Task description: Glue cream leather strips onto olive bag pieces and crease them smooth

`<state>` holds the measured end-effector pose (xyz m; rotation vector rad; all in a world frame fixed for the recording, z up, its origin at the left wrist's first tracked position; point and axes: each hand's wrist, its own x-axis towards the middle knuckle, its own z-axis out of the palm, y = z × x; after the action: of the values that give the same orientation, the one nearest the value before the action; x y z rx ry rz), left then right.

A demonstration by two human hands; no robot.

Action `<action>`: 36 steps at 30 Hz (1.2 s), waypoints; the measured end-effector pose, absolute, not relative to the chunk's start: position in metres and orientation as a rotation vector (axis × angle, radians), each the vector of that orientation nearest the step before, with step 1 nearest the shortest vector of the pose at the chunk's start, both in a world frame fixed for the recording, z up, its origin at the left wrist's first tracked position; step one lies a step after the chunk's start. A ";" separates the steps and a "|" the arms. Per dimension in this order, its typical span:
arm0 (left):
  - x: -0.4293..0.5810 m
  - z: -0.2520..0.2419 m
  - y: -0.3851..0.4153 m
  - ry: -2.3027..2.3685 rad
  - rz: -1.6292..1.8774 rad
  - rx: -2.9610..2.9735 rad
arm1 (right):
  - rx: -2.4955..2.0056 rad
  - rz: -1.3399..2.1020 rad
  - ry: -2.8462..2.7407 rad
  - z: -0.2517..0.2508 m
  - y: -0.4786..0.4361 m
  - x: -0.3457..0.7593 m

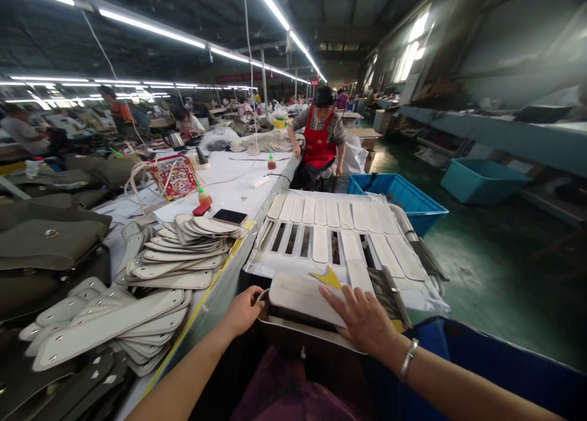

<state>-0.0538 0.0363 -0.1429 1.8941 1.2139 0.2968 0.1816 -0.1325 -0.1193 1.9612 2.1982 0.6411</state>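
My right hand (363, 317) lies flat, fingers spread, on a white elongated leather piece (298, 295) that rests on top of a metal container (293, 338) in front of me. My left hand (243, 311) is curled around the left rim of that container. A bracelet sits on my right wrist. Beyond the hands, a rack (339, 237) holds several similar white strips laid side by side, with a small yellow shape (328, 278) at its near edge.
Stacks of white pieces (105, 326) (183, 249) cover the long table on my left, with a phone (229, 216), glue bottles and olive bags (46, 240). A person in a red apron (321, 139) sits farther along. Blue bins (398, 197) (481, 179) stand on the green floor at right.
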 end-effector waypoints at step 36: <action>-0.036 -0.093 0.035 0.830 -0.610 2.899 | 1.819 -0.112 2.231 -0.111 -0.103 0.181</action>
<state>-0.0362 0.0352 -0.0928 2.8995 0.8296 -0.6096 0.1810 -0.1026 -0.1113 1.8187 2.2311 -0.1116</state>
